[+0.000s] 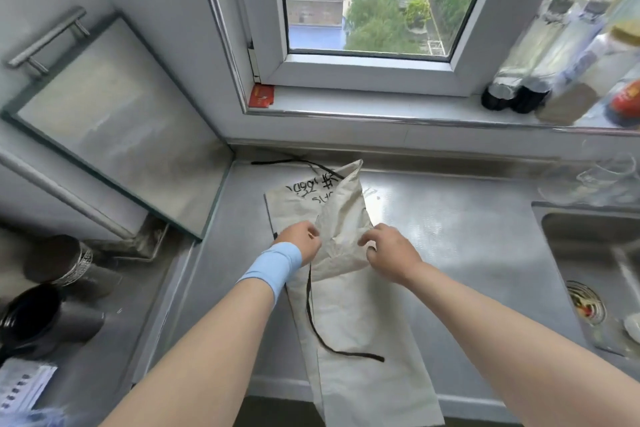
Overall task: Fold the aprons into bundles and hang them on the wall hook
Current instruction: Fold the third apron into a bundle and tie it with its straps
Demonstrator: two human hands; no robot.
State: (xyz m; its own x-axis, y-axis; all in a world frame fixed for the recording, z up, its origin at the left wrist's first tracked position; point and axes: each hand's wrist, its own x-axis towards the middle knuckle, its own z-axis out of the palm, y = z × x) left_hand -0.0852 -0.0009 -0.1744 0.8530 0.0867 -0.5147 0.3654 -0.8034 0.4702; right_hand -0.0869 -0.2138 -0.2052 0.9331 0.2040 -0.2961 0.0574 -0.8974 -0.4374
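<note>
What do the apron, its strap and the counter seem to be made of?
The apron looks like thin beige woven cloth, perhaps cotton: matte, creasing softly. The strap seems black fabric tape, flat and limp. The counter is probably stainless steel: brushed grey with dull reflections.

both hands [341, 248] pinching cream apron [341, 215] on steel counter [450, 225]

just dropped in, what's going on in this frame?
A person is folding a beige apron on a steel counter. The left hand and right hand each pinch a fold of cloth raised at its middle. Its near end hangs over the counter's front edge, with a black strap lying loose on top. It is not bundled yet.
</note>
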